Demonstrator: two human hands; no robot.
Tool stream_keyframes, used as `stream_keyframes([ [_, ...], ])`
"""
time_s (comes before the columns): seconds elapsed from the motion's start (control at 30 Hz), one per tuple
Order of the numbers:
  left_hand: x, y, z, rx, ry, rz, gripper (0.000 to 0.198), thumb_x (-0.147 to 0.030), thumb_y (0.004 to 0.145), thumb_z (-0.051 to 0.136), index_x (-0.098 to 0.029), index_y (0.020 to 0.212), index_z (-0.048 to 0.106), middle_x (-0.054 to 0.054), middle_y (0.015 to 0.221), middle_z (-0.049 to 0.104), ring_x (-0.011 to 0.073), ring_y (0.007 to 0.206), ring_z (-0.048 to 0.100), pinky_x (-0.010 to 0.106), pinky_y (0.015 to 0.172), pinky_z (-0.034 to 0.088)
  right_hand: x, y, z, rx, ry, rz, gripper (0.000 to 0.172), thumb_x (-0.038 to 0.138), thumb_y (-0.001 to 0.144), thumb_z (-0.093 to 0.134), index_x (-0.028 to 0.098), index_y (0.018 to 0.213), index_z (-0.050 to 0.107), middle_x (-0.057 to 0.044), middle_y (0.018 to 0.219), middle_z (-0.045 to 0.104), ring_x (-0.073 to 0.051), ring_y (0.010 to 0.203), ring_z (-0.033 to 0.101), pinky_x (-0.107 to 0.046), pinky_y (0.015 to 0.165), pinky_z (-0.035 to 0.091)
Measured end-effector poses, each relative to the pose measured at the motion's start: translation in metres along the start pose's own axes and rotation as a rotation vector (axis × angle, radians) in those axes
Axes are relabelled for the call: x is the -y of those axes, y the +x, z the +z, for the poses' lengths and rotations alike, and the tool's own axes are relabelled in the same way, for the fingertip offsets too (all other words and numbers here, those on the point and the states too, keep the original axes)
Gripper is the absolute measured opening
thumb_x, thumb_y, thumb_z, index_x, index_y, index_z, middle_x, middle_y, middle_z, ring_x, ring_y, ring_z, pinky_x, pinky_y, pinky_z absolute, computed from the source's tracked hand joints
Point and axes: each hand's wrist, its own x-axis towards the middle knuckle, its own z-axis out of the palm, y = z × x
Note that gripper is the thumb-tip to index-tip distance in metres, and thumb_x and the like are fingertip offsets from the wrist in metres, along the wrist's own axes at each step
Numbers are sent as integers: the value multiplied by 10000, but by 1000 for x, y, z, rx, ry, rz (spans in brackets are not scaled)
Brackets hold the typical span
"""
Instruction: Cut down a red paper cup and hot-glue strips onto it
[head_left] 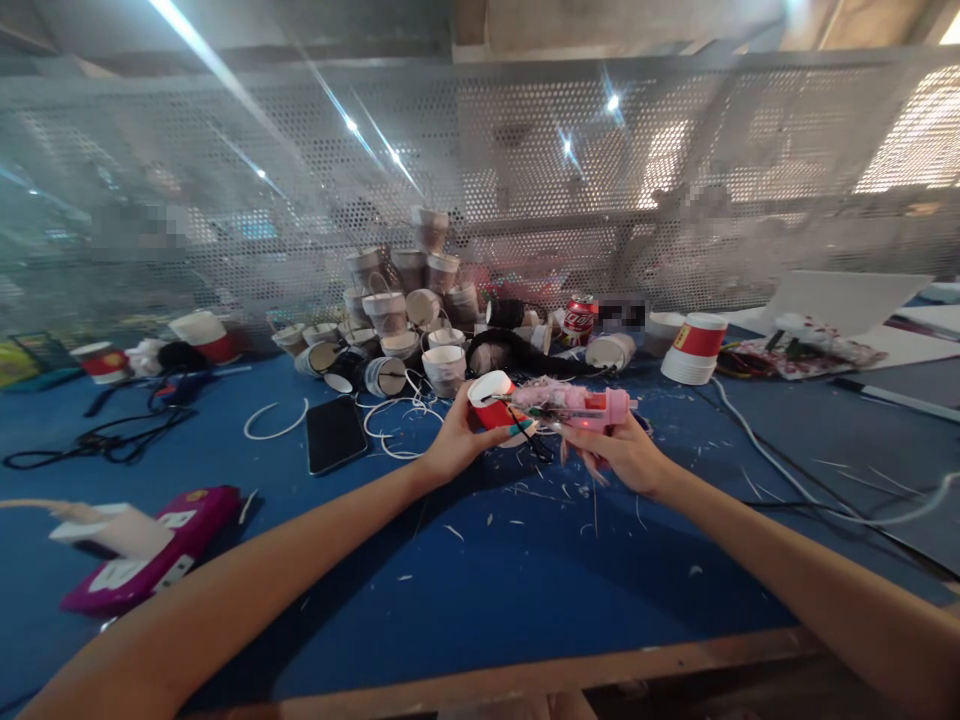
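Note:
My left hand (456, 445) is wrapped round a red and white paper cup (491, 398), tilted with its white end up. A thin black cord (541, 446) hangs by the cup; where it is fixed I cannot make out. In my right hand (626, 452) is a pink hot glue gun (589, 405) with stringy residue on its front part and a small red light. Its nozzle end points left at the cup's side, and whether they touch is unclear. Behind both hands stands a pile of wrapped paper cups (444, 368), some with cord handles.
A phone (336, 436) and loops of white cord (390, 425) lie left of my hands. Nearer left is a purple power strip (161, 560) with a charger in it. A cola can (580, 320), stacked cups (695, 350) and a white cable (780, 460) are right. Scraps litter the blue table (480, 600).

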Motion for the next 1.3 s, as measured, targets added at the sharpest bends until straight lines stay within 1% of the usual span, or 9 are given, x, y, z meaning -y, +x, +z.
stream_keyframes([
  [0.17, -1, 0, 0, 2, -19, -18, 617, -213, 569, 770, -212, 1090, 439, 49, 1093, 548, 228, 1030, 555, 436, 951, 416, 1, -1, 1, -5, -10, -3, 324, 492, 702, 628, 188, 671, 518, 61, 379, 460, -60, 305, 368, -205, 294, 302],
  [0.3, 0, 0, -1, 4, -19, -3, 622, -230, 571, 773, -215, 1094, 437, 51, 1083, 554, 229, 1014, 562, 448, 946, 427, 4, -1, 2, -24, -8, -1, 348, 520, 687, 626, 187, 695, 525, 58, 384, 467, -61, 303, 367, -211, 289, 295],
  [0.4, 2, 1, -2, 12, -20, -2, 622, -237, 571, 779, -224, 1092, 438, 52, 1074, 554, 223, 979, 576, 459, 927, 447, 4, 0, 2, -24, -25, 2, 347, 525, 683, 627, 194, 721, 528, 72, 369, 439, -60, 293, 357, -217, 286, 293],
  [0.53, 4, 0, -2, 3, -22, -5, 617, -210, 572, 776, -224, 1088, 439, 55, 1093, 540, 234, 1015, 560, 463, 938, 438, 1, 0, 2, -35, -27, -4, 309, 488, 704, 625, 202, 785, 539, 86, 361, 418, -63, 294, 356, -221, 300, 301],
  [0.67, 3, 0, -2, 5, -28, -37, 627, -191, 582, 765, -223, 1108, 427, 54, 1091, 532, 235, 1002, 568, 472, 931, 437, 0, 0, 2, -49, -20, -9, 303, 456, 700, 635, 200, 830, 539, 92, 364, 423, -62, 301, 360, -216, 315, 307],
  [0.87, 0, 0, -1, -5, -17, -17, 627, -197, 584, 763, -228, 1124, 446, 56, 1112, 536, 255, 1085, 524, 477, 972, 403, 1, 0, 1, -69, -4, 4, 312, 472, 685, 637, 195, 766, 517, 80, 375, 444, -60, 293, 356, -219, 311, 313],
  [1.1, 1, 1, -1, -11, -31, -12, 647, -193, 565, 769, -222, 1128, 452, 52, 1137, 541, 244, 1098, 514, 446, 976, 410, 3, 0, 1, -91, 17, -8, 305, 462, 687, 640, 201, 703, 484, 73, 389, 457, -53, 293, 357, -209, 293, 288],
  [1.3, 1, 1, -2, -8, 2, -5, 645, -213, 571, 771, -214, 1133, 455, 54, 1130, 553, 240, 1083, 521, 438, 970, 417, 3, 2, 1, -103, 46, -35, 329, 476, 686, 644, 196, 677, 471, 69, 397, 475, -45, 283, 354, -212, 304, 321],
])
